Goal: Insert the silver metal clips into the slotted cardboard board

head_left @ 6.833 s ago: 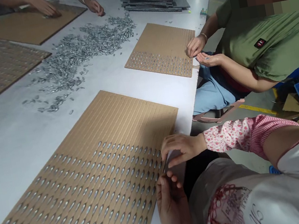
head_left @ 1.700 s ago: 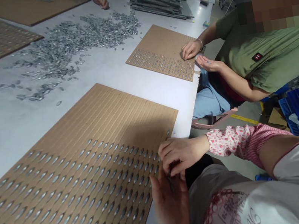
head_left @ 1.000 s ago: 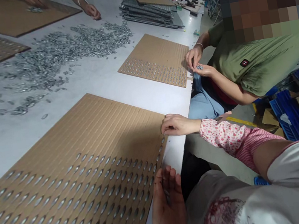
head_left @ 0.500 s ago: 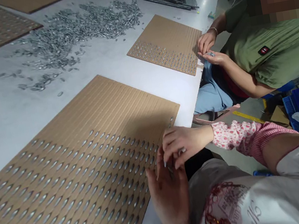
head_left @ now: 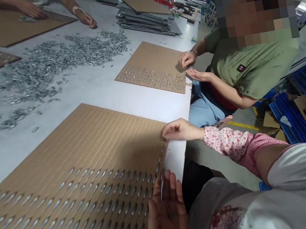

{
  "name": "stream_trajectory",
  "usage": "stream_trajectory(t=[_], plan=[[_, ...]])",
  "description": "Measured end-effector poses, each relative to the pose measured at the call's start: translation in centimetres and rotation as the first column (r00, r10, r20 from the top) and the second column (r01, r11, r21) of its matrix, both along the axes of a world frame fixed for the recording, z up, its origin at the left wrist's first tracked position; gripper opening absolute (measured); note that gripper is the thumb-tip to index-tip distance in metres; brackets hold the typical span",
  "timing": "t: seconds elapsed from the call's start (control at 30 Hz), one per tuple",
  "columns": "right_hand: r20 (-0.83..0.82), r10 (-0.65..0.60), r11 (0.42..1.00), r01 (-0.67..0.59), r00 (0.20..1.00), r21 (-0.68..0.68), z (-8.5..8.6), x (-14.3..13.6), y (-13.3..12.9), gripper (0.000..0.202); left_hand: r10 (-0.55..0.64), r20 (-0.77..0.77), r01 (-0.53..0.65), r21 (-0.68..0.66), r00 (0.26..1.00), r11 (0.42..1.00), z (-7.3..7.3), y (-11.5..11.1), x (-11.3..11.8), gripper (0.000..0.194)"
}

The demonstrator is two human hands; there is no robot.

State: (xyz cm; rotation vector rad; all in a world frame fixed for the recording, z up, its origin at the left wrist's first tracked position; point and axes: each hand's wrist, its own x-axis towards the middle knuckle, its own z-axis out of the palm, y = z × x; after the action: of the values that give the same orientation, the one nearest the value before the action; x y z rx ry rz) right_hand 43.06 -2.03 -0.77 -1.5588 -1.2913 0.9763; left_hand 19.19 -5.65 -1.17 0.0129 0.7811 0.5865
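My left hand (head_left: 168, 215) is palm up beside the board's near edge, fingers stretched out. A small dark spot shows on its palm, too blurred to identify. At the right corner of the corrugated brown board (head_left: 108, 126), my right hand (head_left: 177, 130) has its fingertips pinched together. Whatever they hold, if anything, is hidden. Small silvery oval metal pieces (head_left: 81, 204) lie in rows along the board's grooves on its nearer part. The grooves on the far part are bare.
A heap of loose metal pieces (head_left: 72, 53) spreads across the white table (head_left: 151, 105). A co-worker in green (head_left: 255, 62) handles a smaller board (head_left: 149, 58). Another person's hands (head_left: 87, 20) are beyond the heap. Stacked dark panels (head_left: 146, 23) stand at the back.
My right hand has moved away from my left palm to the board's right corner. My left hand's palm is now uncovered. The view has tilted up, showing more of the far side.
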Motion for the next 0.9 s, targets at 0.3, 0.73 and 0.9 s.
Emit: stream_trajectory(t=[0.3,0.73,0.9], plan=[[0.274,-0.042,0.998,0.052,0.961,-0.032,-0.5,1.8,0.1,0.019,-0.020,-0.040,0.017,-0.080,0.999,0.997,-0.2,0.1,-0.3,0.031],[0.573,-0.038,0.999,0.017,0.818,0.042,-2.0,2.1,0.5,0.013,-0.037,-0.048,0.030,-0.146,0.998,0.989,-1.1,-0.2,-0.5,0.034],[0.612,-0.074,0.997,0.043,0.788,0.065,-2.1,2.2,0.6,0.013,0.006,-0.015,-0.007,-0.108,1.000,0.994,-0.3,-0.2,-0.1,0.036]])
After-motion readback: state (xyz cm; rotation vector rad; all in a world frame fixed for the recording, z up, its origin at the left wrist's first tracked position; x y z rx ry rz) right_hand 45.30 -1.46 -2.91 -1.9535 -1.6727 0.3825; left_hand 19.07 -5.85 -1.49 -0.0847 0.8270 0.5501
